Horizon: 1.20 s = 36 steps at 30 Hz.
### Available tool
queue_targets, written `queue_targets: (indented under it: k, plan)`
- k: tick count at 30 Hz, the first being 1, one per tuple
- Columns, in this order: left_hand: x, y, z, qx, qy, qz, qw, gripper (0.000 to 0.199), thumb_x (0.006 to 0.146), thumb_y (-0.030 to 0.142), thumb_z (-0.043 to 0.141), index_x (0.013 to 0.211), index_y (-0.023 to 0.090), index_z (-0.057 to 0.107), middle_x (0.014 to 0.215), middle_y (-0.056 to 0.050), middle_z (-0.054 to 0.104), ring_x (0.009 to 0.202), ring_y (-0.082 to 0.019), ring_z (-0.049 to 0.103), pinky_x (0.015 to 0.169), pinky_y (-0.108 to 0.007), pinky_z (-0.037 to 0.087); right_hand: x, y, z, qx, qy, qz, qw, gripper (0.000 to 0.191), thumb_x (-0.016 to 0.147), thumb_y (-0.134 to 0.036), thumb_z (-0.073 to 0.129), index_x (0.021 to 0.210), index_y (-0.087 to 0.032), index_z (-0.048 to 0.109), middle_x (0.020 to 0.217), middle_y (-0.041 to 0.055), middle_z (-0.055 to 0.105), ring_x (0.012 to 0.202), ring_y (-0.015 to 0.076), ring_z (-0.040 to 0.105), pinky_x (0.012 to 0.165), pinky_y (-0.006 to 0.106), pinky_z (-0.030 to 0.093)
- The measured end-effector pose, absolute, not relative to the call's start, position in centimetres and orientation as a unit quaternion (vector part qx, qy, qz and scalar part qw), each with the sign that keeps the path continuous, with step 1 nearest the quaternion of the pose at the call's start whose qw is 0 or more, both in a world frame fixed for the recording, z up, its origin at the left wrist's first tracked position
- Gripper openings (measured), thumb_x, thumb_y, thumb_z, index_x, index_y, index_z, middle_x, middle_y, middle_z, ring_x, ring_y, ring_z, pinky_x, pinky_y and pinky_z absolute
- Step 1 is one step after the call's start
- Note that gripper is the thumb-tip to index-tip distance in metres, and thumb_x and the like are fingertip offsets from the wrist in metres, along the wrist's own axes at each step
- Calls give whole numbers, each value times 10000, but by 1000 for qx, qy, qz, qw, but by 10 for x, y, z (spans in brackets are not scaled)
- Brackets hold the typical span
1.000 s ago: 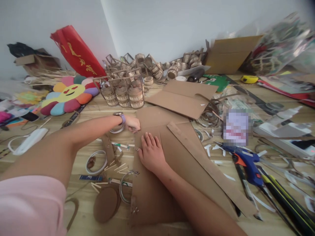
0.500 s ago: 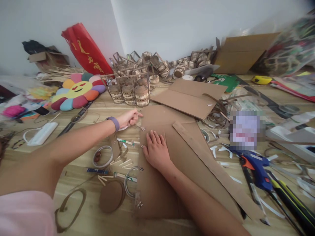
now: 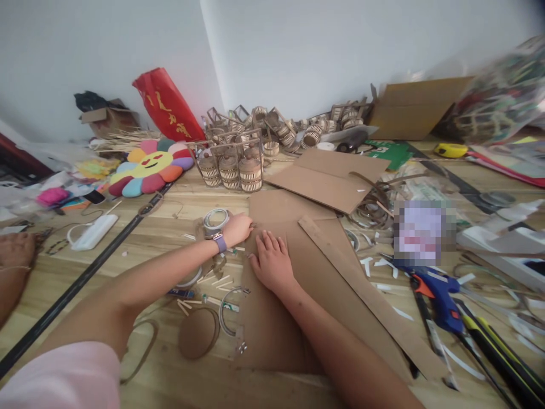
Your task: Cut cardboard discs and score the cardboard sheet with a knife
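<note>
The right hand (image 3: pixel 272 262) lies open, flat on one large cardboard sheet (image 3: pixel 279 324) on the bench (image 3: pixel 187 205); the left hand (image 3: pixel 237 229) curls at its edge — holding what, I cannot tell. Behind: three lidded buckets (image 3: pixel 230 171) abreast — and, leftward, a box (image 3: pixel 114 121), black plastic (image 3: pixel 90 101) at its mouth.

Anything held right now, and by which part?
Right hand: nothing held, flat on the cardboard sheet. Left hand: curled at the sheet's left edge; whether it grips anything can't be told.
</note>
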State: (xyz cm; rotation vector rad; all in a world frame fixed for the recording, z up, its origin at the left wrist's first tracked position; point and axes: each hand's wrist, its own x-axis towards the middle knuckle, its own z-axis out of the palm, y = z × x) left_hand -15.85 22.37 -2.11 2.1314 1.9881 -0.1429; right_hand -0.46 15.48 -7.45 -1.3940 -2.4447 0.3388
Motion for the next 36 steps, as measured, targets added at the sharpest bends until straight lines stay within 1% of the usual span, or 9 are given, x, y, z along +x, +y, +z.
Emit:
queue_targets:
  k: [3,12,18,21,26,28,32,34,36]
  plan:
    - [-160,232,-19,724,676,-79,113,369,978,372,652,1286,172,619,1301,-105,643,1118,-249,660,941,-471,578,-5,155,-75,-486,-852,120,156,554,1013,-345,469,1500,-84,521,1604,197,433,1512,298,372,1238,483,242]
    - [-161,270,-9,718,638,-192,203,361,983,397,642,1261,167,632,1256,-92,662,1064,-238,676,903,-445,592,-4,156,-73,-484,-852,124,154,561,1013,-346,467,1499,-70,517,1603,199,437,1512,298,370,1237,481,244]
    - [-165,282,-4,733,605,-214,225,349,984,390,640,1260,176,634,1266,-94,659,1064,-234,675,902,-438,594,-3,156,-72,-486,-852,122,152,553,1009,-342,472,1490,-76,527,1603,194,443,1509,294,374,1237,470,240]
    - [-173,272,-5,754,598,-188,197,354,981,387,646,1254,163,633,1239,-87,667,1046,-234,681,887,-436,597,-4,155,-73,-487,-851,120,154,554,1011,-339,466,1497,-79,519,1604,196,441,1512,296,365,1240,474,228]
    - [-172,242,-11,782,604,-127,87,303,992,404,624,1177,168,665,1193,-80,691,1048,-219,678,935,-451,569,-7,155,-74,-485,-853,117,152,579,1007,-341,463,1520,-72,486,1625,205,402,1520,307,345,1238,499,212]
    - [-168,231,-13,784,608,-114,48,280,994,388,613,1126,151,686,1135,-91,719,1050,-235,687,949,-461,546,-7,154,-74,-485,-853,117,150,585,1011,-339,451,1528,-66,472,1638,204,376,1528,311,327,1242,504,199]
    - [-161,217,-14,794,600,-98,2,230,973,247,570,1042,85,717,1033,-205,758,1045,-315,709,887,-430,509,-8,153,-75,-483,-856,114,145,585,1016,-342,443,1526,-56,471,1641,201,374,1531,311,322,1246,500,191]
    - [-159,213,-16,798,596,-87,-9,224,961,173,531,1032,66,715,1030,-243,756,1044,-323,708,863,-412,497,-8,152,-75,-482,-857,111,145,585,1016,-348,446,1524,-58,474,1637,197,384,1530,308,324,1248,496,191]
    - [-158,212,-20,798,598,-73,-15,230,957,116,497,1026,57,708,1035,-251,753,1055,-314,700,867,-405,492,-8,152,-76,-481,-857,108,147,580,1015,-349,448,1517,-61,482,1634,196,391,1528,306,326,1249,495,189]
